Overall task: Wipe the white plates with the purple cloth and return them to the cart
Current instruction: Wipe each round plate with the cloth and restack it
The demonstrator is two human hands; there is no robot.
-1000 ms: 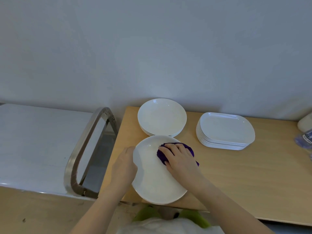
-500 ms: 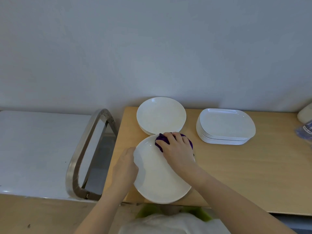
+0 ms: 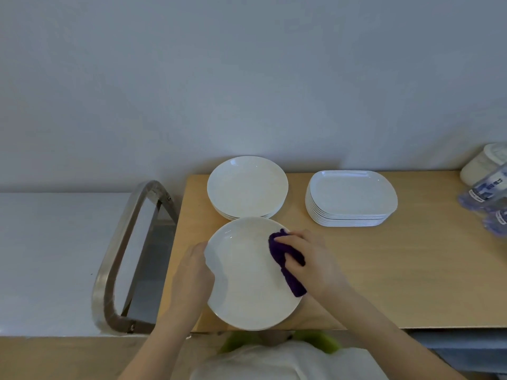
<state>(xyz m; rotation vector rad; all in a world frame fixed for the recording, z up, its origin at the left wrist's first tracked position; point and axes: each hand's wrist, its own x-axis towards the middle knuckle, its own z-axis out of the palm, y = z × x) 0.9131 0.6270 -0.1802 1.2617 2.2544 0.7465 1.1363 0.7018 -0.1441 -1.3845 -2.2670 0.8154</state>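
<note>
A round white plate (image 3: 247, 278) lies at the near edge of the wooden cart top (image 3: 397, 270), slightly over the edge. My left hand (image 3: 193, 272) grips the plate's left rim. My right hand (image 3: 312, 261) holds the bunched purple cloth (image 3: 285, 259) against the plate's right side, fingers curled over it. Behind it stands a stack of round white plates (image 3: 247, 186). To the right is a stack of rounded rectangular white plates (image 3: 351, 197).
The cart's metal handle loop (image 3: 129, 256) stands at its left end, beside a white surface (image 3: 49, 256). Water bottles in plastic wrap (image 3: 491, 198) and a white container (image 3: 482, 163) sit at the far right. A grey wall runs behind.
My right hand has carried the cloth from the plate's far rim round to its right side. The left hand stays on the left rim.
</note>
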